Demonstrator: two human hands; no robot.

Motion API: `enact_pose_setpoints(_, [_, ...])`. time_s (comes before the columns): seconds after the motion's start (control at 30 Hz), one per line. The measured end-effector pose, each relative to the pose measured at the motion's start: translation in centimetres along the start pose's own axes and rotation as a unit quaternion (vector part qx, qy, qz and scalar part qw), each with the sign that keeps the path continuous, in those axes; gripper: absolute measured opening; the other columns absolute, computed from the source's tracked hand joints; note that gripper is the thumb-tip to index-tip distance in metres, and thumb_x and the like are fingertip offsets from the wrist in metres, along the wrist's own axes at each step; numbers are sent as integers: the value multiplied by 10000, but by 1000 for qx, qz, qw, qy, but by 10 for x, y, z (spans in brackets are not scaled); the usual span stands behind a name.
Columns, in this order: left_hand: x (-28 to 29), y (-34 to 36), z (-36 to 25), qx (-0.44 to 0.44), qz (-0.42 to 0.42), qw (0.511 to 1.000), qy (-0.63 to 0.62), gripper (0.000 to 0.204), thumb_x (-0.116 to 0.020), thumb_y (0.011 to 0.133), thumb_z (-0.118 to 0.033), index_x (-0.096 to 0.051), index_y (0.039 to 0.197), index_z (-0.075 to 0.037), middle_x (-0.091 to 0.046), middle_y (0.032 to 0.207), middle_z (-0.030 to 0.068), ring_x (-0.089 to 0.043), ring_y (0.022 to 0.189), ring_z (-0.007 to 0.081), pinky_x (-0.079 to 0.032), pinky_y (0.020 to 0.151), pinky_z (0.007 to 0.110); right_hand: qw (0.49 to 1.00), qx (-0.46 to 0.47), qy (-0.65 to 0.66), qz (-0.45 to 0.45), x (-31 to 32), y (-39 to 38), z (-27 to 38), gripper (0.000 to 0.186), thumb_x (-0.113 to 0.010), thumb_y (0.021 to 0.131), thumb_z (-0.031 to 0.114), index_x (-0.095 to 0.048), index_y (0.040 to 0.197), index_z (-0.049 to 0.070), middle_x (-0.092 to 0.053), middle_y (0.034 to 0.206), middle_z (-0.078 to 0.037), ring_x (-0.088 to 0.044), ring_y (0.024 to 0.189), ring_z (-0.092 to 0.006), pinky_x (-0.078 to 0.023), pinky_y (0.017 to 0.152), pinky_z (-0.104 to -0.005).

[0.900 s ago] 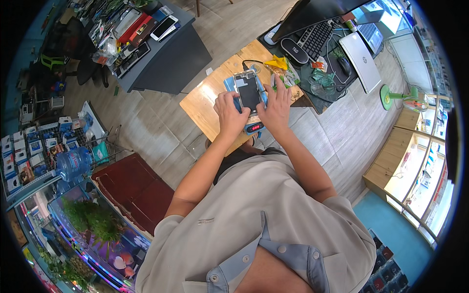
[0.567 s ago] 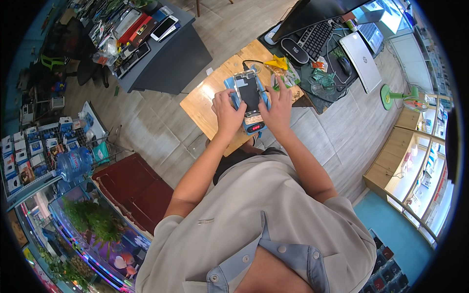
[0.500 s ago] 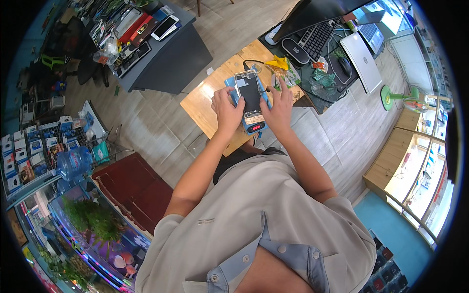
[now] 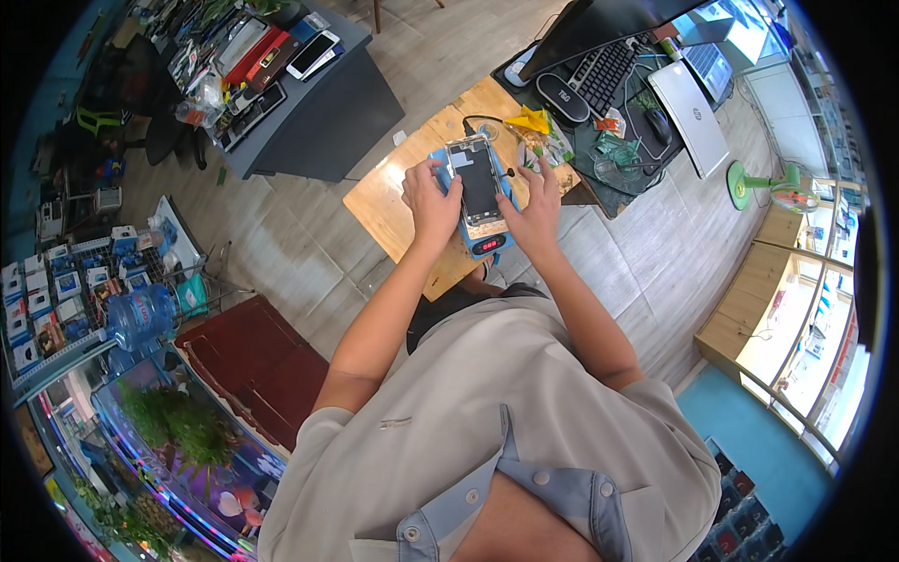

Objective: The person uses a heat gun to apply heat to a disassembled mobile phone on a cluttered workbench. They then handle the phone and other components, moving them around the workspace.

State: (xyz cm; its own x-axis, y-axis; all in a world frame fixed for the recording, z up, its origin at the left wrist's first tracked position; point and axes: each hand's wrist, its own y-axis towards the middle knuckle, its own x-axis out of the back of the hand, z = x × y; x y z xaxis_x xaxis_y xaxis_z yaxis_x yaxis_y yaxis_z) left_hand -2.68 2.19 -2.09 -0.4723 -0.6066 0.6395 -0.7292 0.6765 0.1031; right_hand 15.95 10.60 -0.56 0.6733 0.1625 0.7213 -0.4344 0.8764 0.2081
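Observation:
An opened phone (image 4: 476,187) with dark innards and a pale frame lies on a blue device (image 4: 490,244) with a red lit display, on the small wooden table (image 4: 384,192). My left hand (image 4: 431,206) is at its left side, thumb at the phone's edge, fingers curled by the blue device; whether they grip is unclear. My right hand (image 4: 532,214) is at the right side, thumb touching the phone's lower right edge, other fingers apart and raised. A black cable (image 4: 478,119) runs to the device's top, near a yellow item (image 4: 532,122) and crumpled packaging (image 4: 552,150).
A desk (image 4: 599,187) at right holds a monitor (image 4: 595,33), keyboard (image 4: 604,75) and closed silver laptop (image 4: 693,117); a green fan (image 4: 740,183) stands beside it. A cluttered grey desk (image 4: 328,122) is back left. An aquarium (image 4: 178,417) and water jug (image 4: 140,318) sit at left.
My left hand has shifted a little left and up along the phone's side; my right hand has moved slightly right and down. The phone stays on the blue device.

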Motion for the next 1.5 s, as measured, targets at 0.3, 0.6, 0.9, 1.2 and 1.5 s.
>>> enact_pose_setpoints(0.3, [1,-2,-6,-1,15,1000,4,486,-830,943,-212,-612,1356,-77,-608,1296,158,-560,1277,367,-392,1131,533,999,-19,3,44,7,-14,-1,821,-944,825,354,-603,1507,49,-385,1713,-301,-407,1553,-504,-326,1286,-595])
enact_pose_setpoints(0.6, [3,-2,-6,-5,18,1000,8,478,-816,955,-222,-606,1358,-74,-598,1317,161,-545,1299,376,-380,1143,540,998,-26,-4,54,5,-15,-4,841,-947,822,355,-594,1523,54,-377,1721,-297,-405,1549,-499,-321,1289,-592])
enact_pose_setpoints(0.9, [14,-14,-11,-126,65,987,77,651,-717,1058,-290,-501,1639,-91,-459,1672,205,-379,1577,448,-253,1278,658,998,-29,-15,48,-6,-16,-8,1069,-915,858,580,-479,1651,12,-334,1754,-329,-391,1563,-541,-317,1284,-625])
enact_pose_setpoints(1.2, [15,-21,-3,-188,184,948,177,649,-508,1178,-387,-409,1751,-99,-265,1882,69,-97,1738,470,-26,1318,780,991,-69,-58,103,-14,-19,-17,1212,-814,897,741,-336,1753,29,-223,1806,-369,-270,1649,-587,-254,1309,-709])
enact_pose_setpoints(1.5, [19,-22,-11,-196,183,947,175,686,-507,1169,-392,-367,1763,-78,-244,1885,92,-90,1737,478,-39,1317,787,990,-88,-33,105,-14,-20,-15,1199,-796,913,744,-332,1756,29,-230,1804,-368,-269,1647,-594,-254,1306,-721])
